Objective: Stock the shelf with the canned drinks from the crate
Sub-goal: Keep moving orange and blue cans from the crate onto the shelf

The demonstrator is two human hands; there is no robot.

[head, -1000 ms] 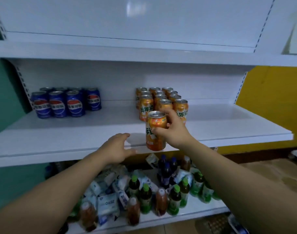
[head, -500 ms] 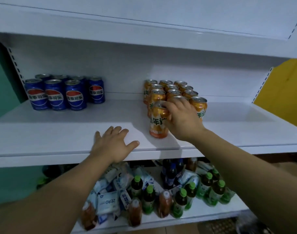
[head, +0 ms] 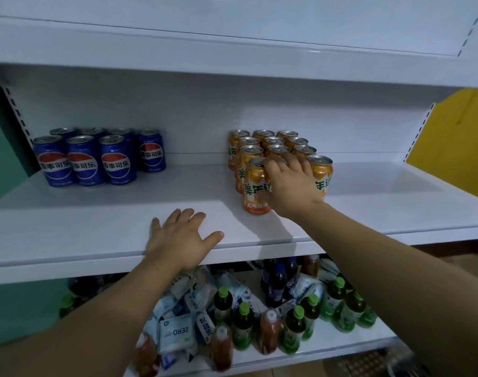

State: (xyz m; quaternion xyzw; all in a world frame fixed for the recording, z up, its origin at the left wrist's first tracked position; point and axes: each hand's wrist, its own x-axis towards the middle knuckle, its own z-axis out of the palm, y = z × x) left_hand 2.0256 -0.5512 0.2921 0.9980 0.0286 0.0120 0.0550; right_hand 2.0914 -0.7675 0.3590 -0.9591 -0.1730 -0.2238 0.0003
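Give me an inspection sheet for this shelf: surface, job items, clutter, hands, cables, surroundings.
Surface: white middle shelf, carrying two groups of cans.
Job's things: orange cans in rows right of centre; blue cans grouped at left; front orange can upright on the shelf; crate not in view.
Clutter: bottles and packets jumbled on the lower shelf.
Hands: left hand flat on the shelf's front edge; right hand grips the front orange can.
Cables: nothing seen.
Surroundings: yellow wall at right, green wall at left.
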